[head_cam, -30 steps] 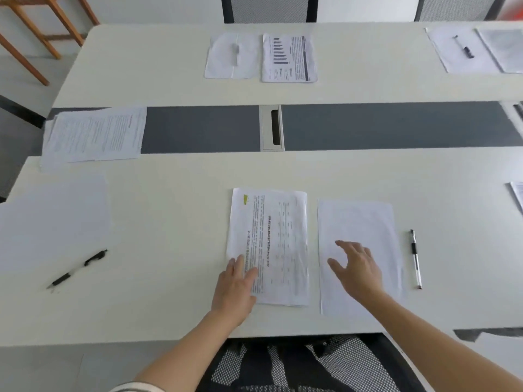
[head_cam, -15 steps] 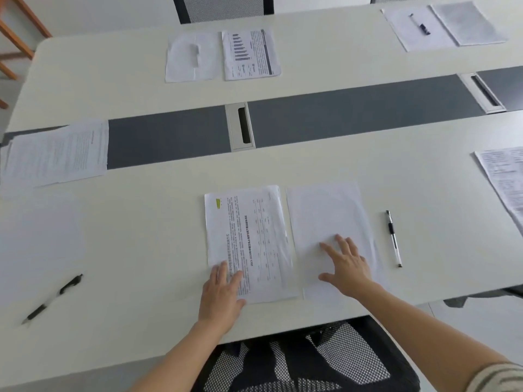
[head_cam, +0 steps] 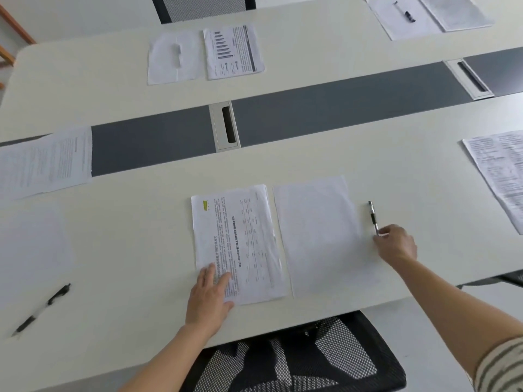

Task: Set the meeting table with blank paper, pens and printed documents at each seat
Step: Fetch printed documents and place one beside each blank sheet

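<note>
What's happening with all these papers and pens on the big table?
A person is setting a seat at the meeting table. Their left hand rests flat on the printed document. Their right hand pinches the near end of the pen, which lies to the right of the blank sheet. Across the table, another seat's papers already lie side by side.

This is an office meeting room. A long pale bench [head_cam: 311,154] runs left to right, with a grey strip [head_cam: 339,106] along its middle and cable hatches [head_cam: 225,125] set into it. A black mesh chair [head_cam: 297,360] stands at the near edge and a far chair [head_cam: 203,8] opposite. The near seat has printed sheets [head_cam: 243,236], blank paper [head_cam: 317,236] and a pen [head_cam: 373,215].
</note>
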Tool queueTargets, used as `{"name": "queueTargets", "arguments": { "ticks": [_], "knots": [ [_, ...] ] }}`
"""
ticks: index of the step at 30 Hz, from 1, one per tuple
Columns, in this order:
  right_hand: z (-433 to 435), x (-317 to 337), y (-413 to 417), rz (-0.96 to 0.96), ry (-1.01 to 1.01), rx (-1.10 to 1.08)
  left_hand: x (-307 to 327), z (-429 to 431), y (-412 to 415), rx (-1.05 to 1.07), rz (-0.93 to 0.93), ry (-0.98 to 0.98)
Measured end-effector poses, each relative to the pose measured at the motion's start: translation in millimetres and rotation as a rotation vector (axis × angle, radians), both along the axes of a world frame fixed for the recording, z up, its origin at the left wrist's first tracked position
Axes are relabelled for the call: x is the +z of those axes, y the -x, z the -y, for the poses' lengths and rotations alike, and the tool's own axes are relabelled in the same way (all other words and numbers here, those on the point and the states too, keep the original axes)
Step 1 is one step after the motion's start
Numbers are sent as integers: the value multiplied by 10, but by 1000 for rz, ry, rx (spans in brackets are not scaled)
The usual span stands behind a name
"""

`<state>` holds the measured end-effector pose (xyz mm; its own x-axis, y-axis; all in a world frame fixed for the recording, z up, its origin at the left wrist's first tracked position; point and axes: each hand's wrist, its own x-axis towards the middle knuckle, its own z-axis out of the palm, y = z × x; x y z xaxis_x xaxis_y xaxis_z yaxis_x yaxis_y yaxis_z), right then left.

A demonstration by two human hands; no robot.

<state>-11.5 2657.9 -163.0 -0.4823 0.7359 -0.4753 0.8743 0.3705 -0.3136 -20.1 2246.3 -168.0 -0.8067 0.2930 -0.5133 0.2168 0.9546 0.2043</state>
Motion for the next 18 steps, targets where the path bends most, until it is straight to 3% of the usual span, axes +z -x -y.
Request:
{"name": "queueTargets", "arguments": {
  "ticks": [5, 14, 18],
  "knots": [
    [578, 154, 304, -189, 31, 282, 2, -4, -3, 14, 10, -3],
    [893, -130, 255, -14, 120, 403, 10, -11, 6, 17, 7, 6],
    [872, -68, 72, -46, -41, 523, 11, -7, 0, 13, 12, 9]
  ]
}}
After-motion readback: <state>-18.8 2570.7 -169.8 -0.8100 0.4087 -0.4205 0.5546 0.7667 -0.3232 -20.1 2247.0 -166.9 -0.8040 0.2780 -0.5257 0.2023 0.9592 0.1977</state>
